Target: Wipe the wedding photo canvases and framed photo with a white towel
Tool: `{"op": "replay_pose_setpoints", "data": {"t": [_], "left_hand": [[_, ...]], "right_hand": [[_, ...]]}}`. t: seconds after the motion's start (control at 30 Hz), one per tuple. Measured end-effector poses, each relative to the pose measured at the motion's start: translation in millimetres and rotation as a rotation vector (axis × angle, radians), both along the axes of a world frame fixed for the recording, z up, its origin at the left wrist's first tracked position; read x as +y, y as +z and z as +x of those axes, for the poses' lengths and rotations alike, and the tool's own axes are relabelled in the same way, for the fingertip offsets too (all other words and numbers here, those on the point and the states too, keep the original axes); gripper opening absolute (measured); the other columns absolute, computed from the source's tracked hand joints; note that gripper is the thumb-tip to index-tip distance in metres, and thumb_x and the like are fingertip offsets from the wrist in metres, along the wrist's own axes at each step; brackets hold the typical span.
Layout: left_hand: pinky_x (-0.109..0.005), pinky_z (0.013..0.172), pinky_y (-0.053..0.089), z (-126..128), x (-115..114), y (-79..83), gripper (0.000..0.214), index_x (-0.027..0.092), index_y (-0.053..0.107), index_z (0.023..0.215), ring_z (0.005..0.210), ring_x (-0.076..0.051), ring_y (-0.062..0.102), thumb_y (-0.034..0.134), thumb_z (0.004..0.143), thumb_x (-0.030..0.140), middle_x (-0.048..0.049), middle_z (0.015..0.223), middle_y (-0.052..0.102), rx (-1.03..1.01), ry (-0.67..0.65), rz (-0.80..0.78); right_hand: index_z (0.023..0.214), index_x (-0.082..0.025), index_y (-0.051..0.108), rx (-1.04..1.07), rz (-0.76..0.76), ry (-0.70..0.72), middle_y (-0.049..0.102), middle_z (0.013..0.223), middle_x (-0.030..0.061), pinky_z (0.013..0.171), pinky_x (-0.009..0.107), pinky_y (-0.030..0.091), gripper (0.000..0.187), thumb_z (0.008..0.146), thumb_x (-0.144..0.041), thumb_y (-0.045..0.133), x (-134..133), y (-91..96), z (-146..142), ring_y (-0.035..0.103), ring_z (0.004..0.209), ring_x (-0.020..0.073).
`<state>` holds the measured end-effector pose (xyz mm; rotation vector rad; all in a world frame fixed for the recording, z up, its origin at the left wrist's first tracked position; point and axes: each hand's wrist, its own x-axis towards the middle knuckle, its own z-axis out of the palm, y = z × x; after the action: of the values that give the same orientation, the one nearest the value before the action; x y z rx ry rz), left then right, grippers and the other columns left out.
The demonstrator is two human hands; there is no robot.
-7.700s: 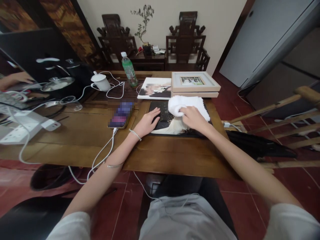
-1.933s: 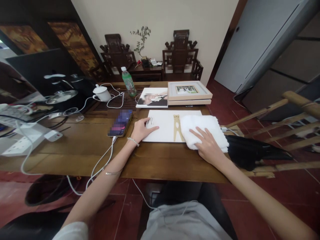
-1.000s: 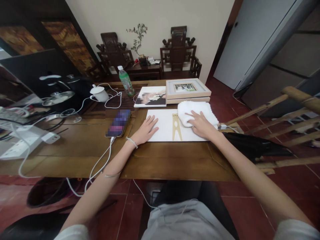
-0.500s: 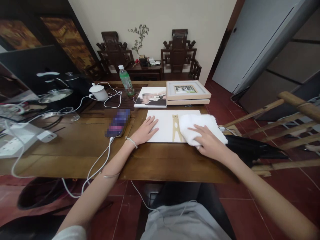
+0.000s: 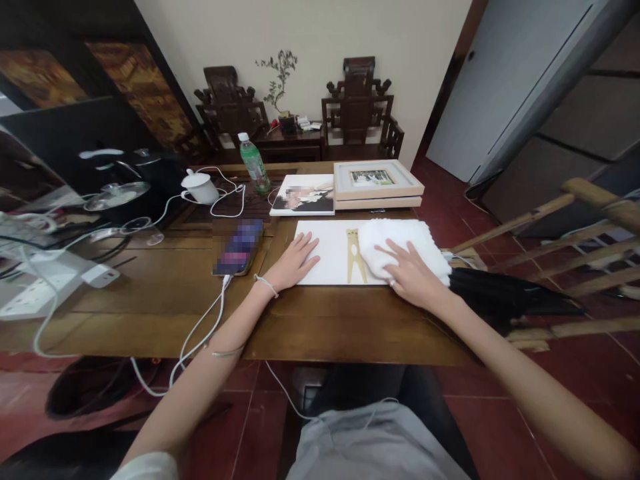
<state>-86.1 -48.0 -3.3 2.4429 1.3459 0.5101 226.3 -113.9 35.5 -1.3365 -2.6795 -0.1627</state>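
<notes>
A white board, the back of a picture frame (image 5: 327, 257) with a tan stand piece (image 5: 355, 263), lies face down on the wooden table (image 5: 320, 320). My left hand (image 5: 293, 261) rests flat and open on its left edge. A folded white towel (image 5: 406, 243) covers the board's right end. On the towel my right hand (image 5: 410, 272) presses down, fingers spread flat.
Behind the board lie an unframed photo print (image 5: 303, 195) and two stacked light wood frames (image 5: 376, 183). A phone (image 5: 239, 247) on a white cable, a green bottle (image 5: 253, 162), a white cup (image 5: 199, 187) and a power strip (image 5: 55, 283) sit left. A black bag (image 5: 505, 300) hangs at the right edge.
Earlier the frame lay picture side up under the towel; it now lies back side up. Over the last second my right hand slid the towel back and forth on the board's right end.
</notes>
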Motion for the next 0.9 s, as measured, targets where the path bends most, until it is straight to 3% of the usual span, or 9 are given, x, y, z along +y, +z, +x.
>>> {"op": "replay_pose_setpoints", "data": {"t": [0.13, 0.23, 0.4, 0.53, 0.63, 0.73, 0.9], "left_hand": [[-0.046, 0.120, 0.014, 0.1, 0.5, -0.1, 0.064, 0.009, 0.036, 0.147, 0.148, -0.029, 0.010, 0.032, 0.098, 0.050, -0.0156, 0.158, 0.022, 0.069, 0.005, 0.019], [-0.046, 0.120, 0.015, -0.7, 0.8, -0.2, 0.066, 0.009, 0.035, 0.147, 0.148, -0.029, 0.010, 0.030, 0.098, 0.052, -0.0155, 0.159, 0.022, 0.086, -0.001, 0.021], [-0.046, 0.120, 0.015, -2.1, 1.4, -0.2, 0.067, 0.010, 0.036, 0.147, 0.148, -0.029, 0.010, 0.027, 0.097, 0.055, -0.0150, 0.158, 0.023, 0.086, -0.009, 0.031], [-0.045, 0.120, 0.014, -2.0, -0.1, 2.2, 0.069, 0.009, 0.035, 0.147, 0.148, -0.028, 0.011, 0.026, 0.097, 0.057, -0.0159, 0.158, 0.023, 0.089, -0.006, 0.021], [-0.046, 0.120, 0.014, -1.5, -1.2, 3.4, 0.071, 0.008, 0.035, 0.147, 0.148, -0.029, 0.011, 0.025, 0.097, 0.058, -0.0164, 0.158, 0.022, 0.084, -0.005, 0.015], [-0.047, 0.120, 0.014, -1.3, -1.2, 3.0, 0.072, 0.008, 0.035, 0.147, 0.148, -0.029, 0.010, 0.025, 0.097, 0.059, -0.0168, 0.158, 0.022, 0.074, -0.004, 0.010], [-0.048, 0.120, 0.014, -0.7, -0.2, 1.6, 0.072, 0.009, 0.036, 0.146, 0.148, -0.030, 0.010, 0.025, 0.096, 0.059, -0.0164, 0.158, 0.023, 0.052, -0.006, 0.019]], "right_hand": [[0.081, -0.015, 0.072, 0.043, 0.022, 0.053, 0.044, 0.147, 0.0157, 0.108, 0.069, 0.024, 0.024, 0.069, -0.002, 0.056, -49.0, -2.1, 5.0, 0.030, 0.140, 0.0410], [0.083, -0.017, 0.072, 0.058, -0.009, 0.066, 0.046, 0.146, 0.0137, 0.108, 0.068, 0.027, 0.025, 0.070, -0.003, 0.056, -51.6, 0.9, 7.7, 0.032, 0.139, 0.0393], [0.098, -0.018, 0.072, 0.062, -0.046, 0.018, 0.049, 0.145, 0.0131, 0.108, 0.066, 0.028, 0.029, 0.078, -0.008, 0.053, 7.6, 4.4, 6.7, 0.034, 0.139, 0.0363], [0.114, -0.014, 0.067, 0.067, -0.022, -0.018, 0.051, 0.141, 0.0178, 0.109, 0.064, 0.026, 0.032, 0.091, -0.022, 0.047, 61.4, 1.9, 2.7, 0.034, 0.139, 0.0358], [0.117, -0.010, 0.065, 0.060, -0.002, -0.053, 0.054, 0.137, 0.0219, 0.109, 0.063, 0.025, 0.036, 0.094, -0.025, 0.042, 75.1, 0.2, 0.1, 0.036, 0.138, 0.0360], [0.111, -0.009, 0.067, 0.045, 0.012, -0.056, 0.054, 0.137, 0.0221, 0.109, 0.062, 0.026, 0.031, 0.090, -0.017, 0.046, 57.3, -0.6, 0.2, 0.036, 0.137, 0.0363], [0.090, -0.015, 0.071, 0.053, 0.001, 0.074, 0.050, 0.143, 0.0166, 0.108, 0.067, 0.028, 0.026, 0.076, -0.005, 0.052, -15.8, 1.0, 9.6, 0.035, 0.138, 0.0384]]}}
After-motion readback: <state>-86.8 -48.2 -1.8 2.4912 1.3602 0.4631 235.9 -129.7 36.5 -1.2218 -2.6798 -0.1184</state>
